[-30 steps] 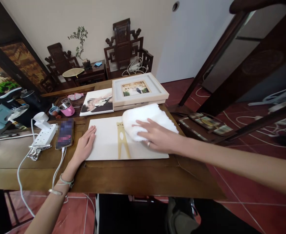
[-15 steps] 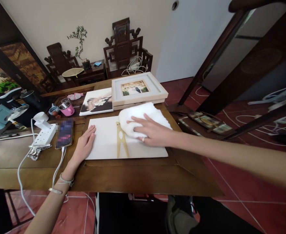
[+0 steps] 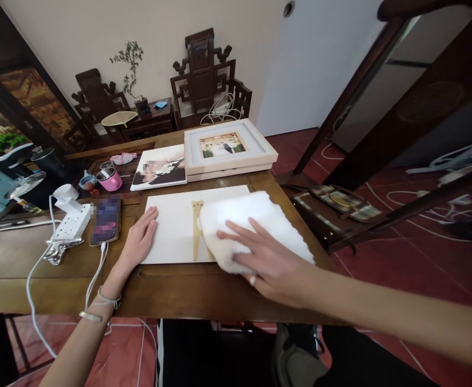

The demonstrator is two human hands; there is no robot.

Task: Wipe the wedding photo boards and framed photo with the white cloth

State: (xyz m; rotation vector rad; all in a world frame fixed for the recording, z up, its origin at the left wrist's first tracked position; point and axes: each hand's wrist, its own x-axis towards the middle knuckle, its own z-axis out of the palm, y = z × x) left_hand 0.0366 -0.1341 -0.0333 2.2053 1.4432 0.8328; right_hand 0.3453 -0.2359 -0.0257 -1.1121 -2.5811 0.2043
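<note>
My left hand (image 3: 140, 236) lies flat and open on the left edge of a white board (image 3: 171, 228), its fingers stretched out. A pale yellow figure shaped like a clothes peg (image 3: 197, 231) shows on the board, its right side partly covered. My right hand (image 3: 262, 258) presses down on a fluffy white cloth (image 3: 255, 212) and holds it, with the fingers spread over its top. The cloth covers the board's right part and hangs past its front and right edges. My right thumb is mostly hidden.
Behind the board lie a photo print (image 3: 159, 169) and a pale picture frame (image 3: 255, 153). To the left are a phone (image 3: 107, 220) on a charging cable, a power strip (image 3: 74, 223) and a pink cup (image 3: 110, 180). The wooden table (image 3: 171, 293) ends close to my lap.
My right hand has slid the white cloth toward me and to the right, uncovering the board's back edge and covering part of the yellow figure. My left hand stays in place.
</note>
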